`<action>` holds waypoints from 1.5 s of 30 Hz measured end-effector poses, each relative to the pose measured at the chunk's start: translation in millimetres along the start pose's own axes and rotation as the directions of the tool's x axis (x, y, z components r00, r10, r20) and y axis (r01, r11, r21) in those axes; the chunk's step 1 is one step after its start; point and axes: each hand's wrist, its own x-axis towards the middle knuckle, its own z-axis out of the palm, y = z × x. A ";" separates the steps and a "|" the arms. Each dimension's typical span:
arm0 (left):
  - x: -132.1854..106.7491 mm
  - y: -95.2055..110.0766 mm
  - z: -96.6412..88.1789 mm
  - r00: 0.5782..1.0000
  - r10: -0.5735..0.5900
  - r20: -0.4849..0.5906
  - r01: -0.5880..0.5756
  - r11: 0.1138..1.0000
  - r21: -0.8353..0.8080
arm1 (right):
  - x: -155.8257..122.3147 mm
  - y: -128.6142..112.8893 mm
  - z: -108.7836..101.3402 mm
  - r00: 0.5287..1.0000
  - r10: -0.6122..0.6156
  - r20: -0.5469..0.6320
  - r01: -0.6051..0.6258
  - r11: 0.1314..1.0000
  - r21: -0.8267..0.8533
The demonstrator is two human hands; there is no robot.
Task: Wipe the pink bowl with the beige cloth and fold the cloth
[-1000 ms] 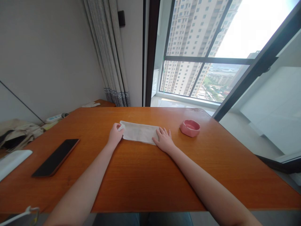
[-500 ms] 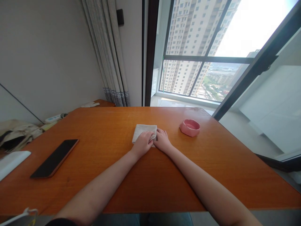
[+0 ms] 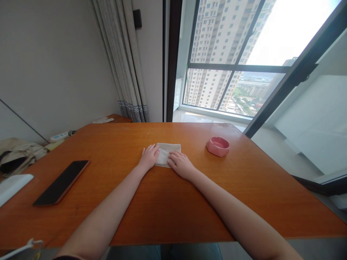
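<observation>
A small white cloth (image 3: 168, 151), folded into a near square, lies on the orange wooden table (image 3: 173, 202) at its middle. My left hand (image 3: 149, 156) rests flat on the cloth's left edge, fingers stretched forward. My right hand (image 3: 180, 163) lies on the cloth's near right part with its fingers spread and pointing left. Neither hand grips anything.
A pink ashtray (image 3: 218, 146) stands right of the cloth. A black phone (image 3: 61, 181) lies on the left of the table, a white object (image 3: 12, 184) at the far left edge. A curtain (image 3: 121, 61) and a tall window (image 3: 238, 57) stand behind.
The long cloth was folded in half: my left hand brought its left end over to the right. Now my left hand has slid back to the folded cloth's left edge, and both hands lie flat.
</observation>
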 end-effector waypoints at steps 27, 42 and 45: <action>-21.8 38.2 -2.2 0.940 0.340 -0.029 -0.341 0.930 -0.137 | -49.2 13.5 -74.2 0.973 0.227 0.040 -0.215 0.957 -0.196; -28.9 47.5 14.6 0.819 0.539 0.198 -0.482 0.833 -0.270 | 0.9 -10.5 15.3 0.994 -0.085 -0.072 0.108 0.897 0.430; -29.5 48.1 14.8 0.824 0.531 0.197 -0.475 0.837 -0.271 | 1.2 -10.7 16.9 0.994 -0.081 -0.069 0.103 0.901 0.422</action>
